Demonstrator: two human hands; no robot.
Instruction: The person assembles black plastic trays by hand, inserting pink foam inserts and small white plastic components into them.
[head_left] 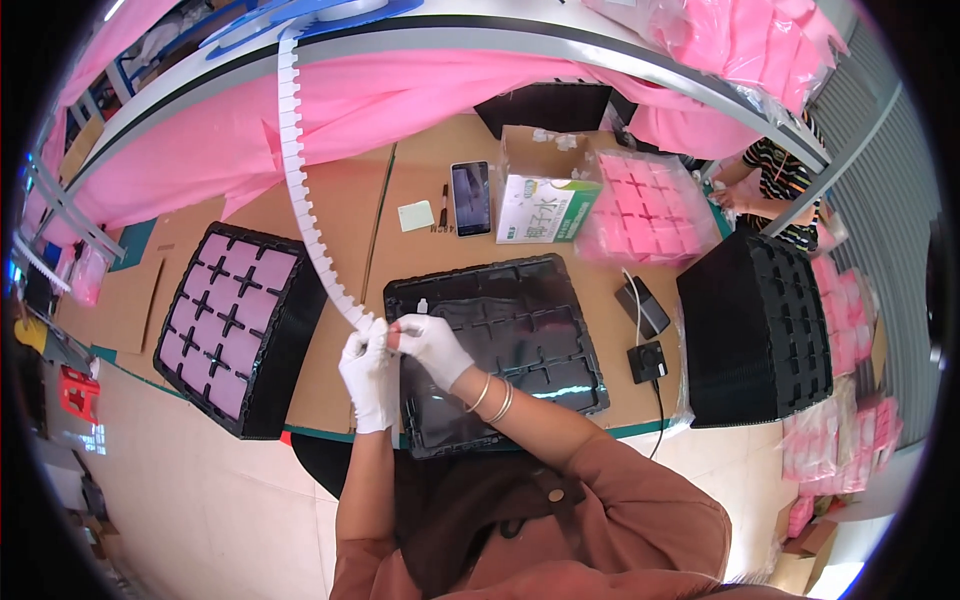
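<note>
A long white notched strip [297,190] runs down from a blue reel [330,15] on the shelf above. At its lower end, my left hand [367,378], in a white glove, is closed on the strip. My right hand [432,350], gloved too, meets it there with thumb and fingers pinched; what lies between them is hidden. A pale narrow band hangs below the fingers beside the left glove. Under my right hand lies a black plastic tray [500,290] with shallow compartments. One small white piece [422,305] sits in its far left part.
On the left stands a black tray stack [235,320] topped with pink pieces; another black stack [750,330] is at right. Beyond the tray are a phone [470,198], an open carton [545,205] and bagged pink trays [645,205]. A small black camera [647,362] trails a cable. A co-worker's arm [745,195] shows far right.
</note>
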